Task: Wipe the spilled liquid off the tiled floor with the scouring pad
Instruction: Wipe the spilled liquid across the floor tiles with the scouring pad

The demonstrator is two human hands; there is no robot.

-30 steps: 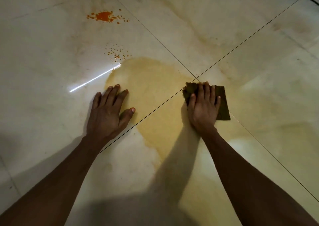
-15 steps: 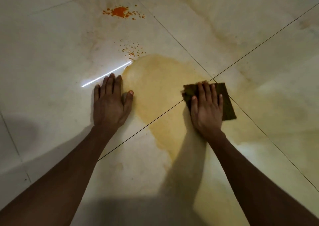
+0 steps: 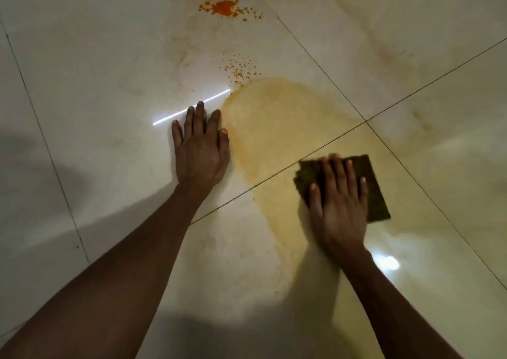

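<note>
A yellowish spill (image 3: 274, 122) spreads over the pale tiled floor (image 3: 96, 84) across a grout crossing. My right hand (image 3: 338, 207) lies flat on a dark green-brown scouring pad (image 3: 374, 194), pressing it onto the wet tile just below the grout line. The pad's right part and top-left corner stick out from under the fingers. My left hand (image 3: 200, 150) rests flat on the floor, fingers together, at the left edge of the spill, holding nothing.
An orange splatter (image 3: 225, 8) lies at the top of the tile, and a scatter of small orange droplets (image 3: 240, 69) sits just above the spill. Bright light reflections show on the floor: a streak (image 3: 175, 115) and a spot (image 3: 386, 262).
My right hand has dragged the pad toward me, off the grout crossing and below the line. My left hand has shifted slightly forward along the spill's edge. The view has swung left.
</note>
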